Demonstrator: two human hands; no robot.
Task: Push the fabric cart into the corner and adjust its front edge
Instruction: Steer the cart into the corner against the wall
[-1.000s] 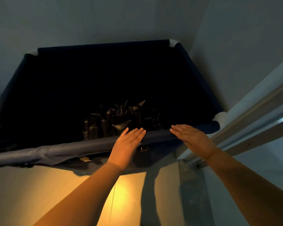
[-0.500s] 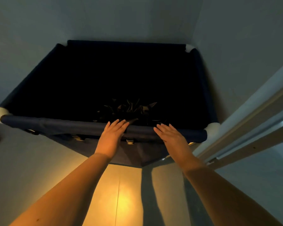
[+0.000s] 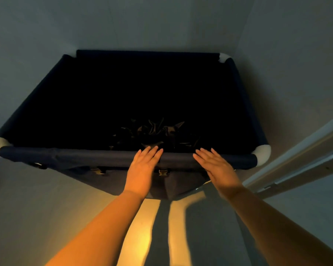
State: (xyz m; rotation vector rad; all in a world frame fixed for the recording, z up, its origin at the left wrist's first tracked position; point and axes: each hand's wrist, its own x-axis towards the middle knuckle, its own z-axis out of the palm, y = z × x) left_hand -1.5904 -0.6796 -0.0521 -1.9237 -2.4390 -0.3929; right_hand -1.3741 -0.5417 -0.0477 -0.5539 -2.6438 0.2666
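Observation:
A dark navy fabric cart (image 3: 46, 104) with white corner joints stands in the room's corner, its far right joint close to where two walls meet. Its front edge (image 3: 69, 155) is a fabric-covered bar running across the middle of the view. My left hand (image 3: 142, 166) lies flat on that bar with fingers extended. My right hand (image 3: 214, 166) rests flat on the bar a little further right, fingers straight too. Neither hand grips anything. Crumpled dark material (image 3: 156, 131) lies deep inside the cart.
Grey walls (image 3: 123, 22) close in behind and to the right of the cart. A pale door frame or rail (image 3: 296, 162) runs diagonally at the right. Warm light falls on the floor (image 3: 138, 227) between my forearms. Small buckles (image 3: 162, 172) hang under the front bar.
The cart has moved away from me and squared up toward the corner; its sagging front edge now looks straight. Both hands stayed flat on the front bar.

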